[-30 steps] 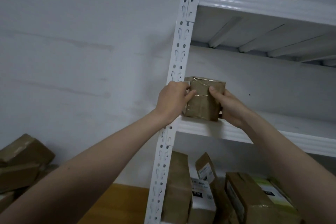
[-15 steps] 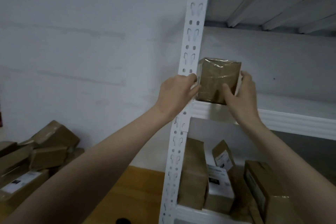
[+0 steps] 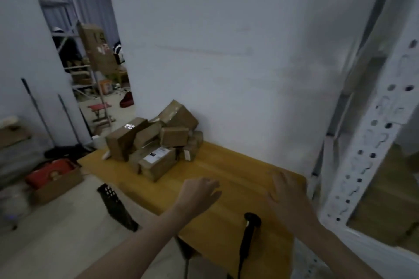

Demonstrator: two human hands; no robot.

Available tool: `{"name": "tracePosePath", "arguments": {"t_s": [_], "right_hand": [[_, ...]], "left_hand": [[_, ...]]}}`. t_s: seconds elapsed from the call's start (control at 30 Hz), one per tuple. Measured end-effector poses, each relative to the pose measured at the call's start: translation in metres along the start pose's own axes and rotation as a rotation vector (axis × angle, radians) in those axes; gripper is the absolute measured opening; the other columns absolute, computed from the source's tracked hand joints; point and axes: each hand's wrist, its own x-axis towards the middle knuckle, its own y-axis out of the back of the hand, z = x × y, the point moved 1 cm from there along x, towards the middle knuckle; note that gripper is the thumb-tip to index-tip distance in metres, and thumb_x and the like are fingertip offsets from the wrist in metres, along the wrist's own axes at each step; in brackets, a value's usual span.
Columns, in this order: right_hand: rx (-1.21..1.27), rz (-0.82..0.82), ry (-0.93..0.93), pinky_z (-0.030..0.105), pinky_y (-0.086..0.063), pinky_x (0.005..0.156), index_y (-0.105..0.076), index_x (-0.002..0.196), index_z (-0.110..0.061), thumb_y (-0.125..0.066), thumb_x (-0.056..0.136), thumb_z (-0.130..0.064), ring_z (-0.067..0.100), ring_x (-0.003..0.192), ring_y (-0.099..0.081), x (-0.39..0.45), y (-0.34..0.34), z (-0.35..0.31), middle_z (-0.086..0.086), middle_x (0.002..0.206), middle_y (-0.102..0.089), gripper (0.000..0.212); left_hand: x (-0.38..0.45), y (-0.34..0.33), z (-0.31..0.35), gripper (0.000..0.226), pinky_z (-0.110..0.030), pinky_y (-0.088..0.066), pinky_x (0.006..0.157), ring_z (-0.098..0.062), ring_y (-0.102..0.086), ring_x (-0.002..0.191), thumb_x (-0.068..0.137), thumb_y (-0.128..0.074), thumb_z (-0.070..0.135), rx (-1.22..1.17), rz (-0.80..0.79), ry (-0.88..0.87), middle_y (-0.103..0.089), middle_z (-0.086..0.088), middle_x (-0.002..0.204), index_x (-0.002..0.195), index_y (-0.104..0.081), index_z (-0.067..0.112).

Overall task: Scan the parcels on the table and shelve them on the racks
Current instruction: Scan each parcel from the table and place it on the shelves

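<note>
Both hands are empty over the wooden table [image 3: 226, 165], so the step in hand looks like fetching the next parcel to scan. The left hand [image 3: 199, 195] hovers above the tabletop with fingers loose and spread. The right hand [image 3: 288, 195] is flat and wide, fingers straight, low over the table's right end; whether it touches the wood is unclear through the blur.

The next move probably calls for reaching forward to the pile of parcels [image 3: 156, 142], which sits well apart from both hands at the table's far end against the wall. The scanner [image 3: 248, 238] lies near the front edge, between the two forearms.

The rack [image 3: 371, 154] at the right holds brown boxes behind its white post. On the floor at the left, an open cardboard box [image 3: 56, 183] holds something red. A black basket [image 3: 116, 206] leans beside the table; its contents cannot be seen.
</note>
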Motion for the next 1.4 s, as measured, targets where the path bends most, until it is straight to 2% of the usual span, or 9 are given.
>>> {"name": "tracePosePath", "arguments": {"t_s": [0.1,0.27,0.37,0.5,0.67,0.97,1.13,1.27,1.4], "right_hand": [[0.05,-0.243,-0.069,0.022,-0.045,0.084,-0.03,0.144,-0.022,-0.045,0.099,-0.027,0.014,0.115,-0.048,0.019,-0.061,-0.024,-0.001,0.14,-0.035,0.049],[0.068,-0.403,-0.082,0.019,-0.042,0.08,-0.027,0.144,-0.023,-0.045,0.098,-0.029,0.012,0.114,-0.044,0.07,-0.136,-0.078,-0.001,0.137,-0.034,0.05],[0.05,-0.429,-0.083,0.02,-0.039,0.079,-0.024,0.146,-0.023,-0.047,0.097,-0.026,0.016,0.116,-0.044,0.11,-0.176,-0.118,0.002,0.139,-0.033,0.054],[-0.023,-0.462,-0.16,0.029,-0.044,0.097,-0.021,0.149,-0.018,-0.05,0.097,-0.026,0.024,0.131,-0.038,0.17,-0.224,-0.168,0.008,0.147,-0.03,0.06],[-0.056,-0.49,-0.232,0.033,-0.048,0.092,-0.034,0.139,-0.014,-0.053,0.096,-0.027,0.026,0.12,-0.047,0.23,-0.266,-0.201,0.012,0.136,-0.042,0.049],[0.01,-0.445,-0.235,0.031,-0.047,0.079,-0.041,0.126,-0.016,-0.053,0.092,-0.021,0.023,0.103,-0.049,0.334,-0.314,-0.211,0.012,0.122,-0.047,0.037],[0.053,-0.407,-0.203,0.039,-0.052,0.08,-0.044,0.109,-0.014,-0.054,0.091,-0.025,0.024,0.095,-0.051,0.409,-0.342,-0.207,0.009,0.109,-0.047,0.024],[0.043,-0.401,-0.199,0.038,-0.051,0.08,-0.046,0.112,-0.015,-0.057,0.089,-0.03,0.027,0.105,-0.05,0.469,-0.358,-0.203,0.01,0.118,-0.045,0.03],[0.008,-0.393,-0.254,0.041,-0.049,0.086,-0.042,0.121,-0.014,-0.055,0.089,-0.034,0.031,0.111,-0.048,0.526,-0.37,-0.201,0.013,0.12,-0.045,0.039]], "left_hand": [[-0.019,-0.024,-0.057,0.033,-0.034,-0.055,0.068,-0.016,-0.065,0.085,0.099,-0.039,0.047,0.045,-0.097,0.104,-0.067,0.004,0.101,0.117,-0.058,0.026],[-0.031,-0.04,-0.167,0.031,-0.032,-0.054,0.066,-0.016,-0.064,0.084,0.1,-0.039,0.044,0.093,-0.149,0.191,-0.066,0.003,0.098,0.111,-0.059,0.022],[-0.027,-0.042,-0.237,0.03,-0.03,-0.052,0.064,-0.017,-0.064,0.083,0.1,-0.04,0.042,0.125,-0.146,0.202,-0.065,0.001,0.1,0.112,-0.058,0.022],[-0.01,-0.045,-0.32,0.03,-0.031,-0.056,0.066,-0.015,-0.064,0.077,0.099,-0.04,0.04,0.084,-0.106,0.221,-0.066,0.002,0.098,0.114,-0.059,0.023],[0.017,-0.053,-0.395,0.024,-0.021,-0.041,0.051,-0.01,-0.056,0.065,0.098,-0.04,0.039,0.06,-0.131,0.203,-0.06,0.005,0.084,0.101,-0.058,0.023],[0.118,-0.064,-0.463,0.025,-0.018,-0.027,0.048,-0.007,-0.04,0.053,0.1,-0.042,0.038,0.082,-0.068,0.136,-0.053,0.005,0.076,0.097,-0.058,0.019],[0.187,-0.077,-0.494,0.021,-0.019,-0.033,0.05,-0.007,-0.044,0.053,0.101,-0.041,0.034,0.013,-0.061,0.129,-0.055,0.005,0.077,0.093,-0.053,0.019],[0.241,-0.089,-0.526,0.02,-0.027,-0.045,0.057,-0.016,-0.056,0.062,0.098,-0.044,0.034,0.0,-0.049,0.107,-0.054,0.003,0.078,0.083,-0.046,0.021],[0.305,-0.108,-0.56,0.025,-0.028,-0.045,0.06,-0.016,-0.061,0.075,0.098,-0.044,0.039,-0.026,-0.04,0.108,-0.061,0.002,0.093,0.096,-0.06,0.02]]}}
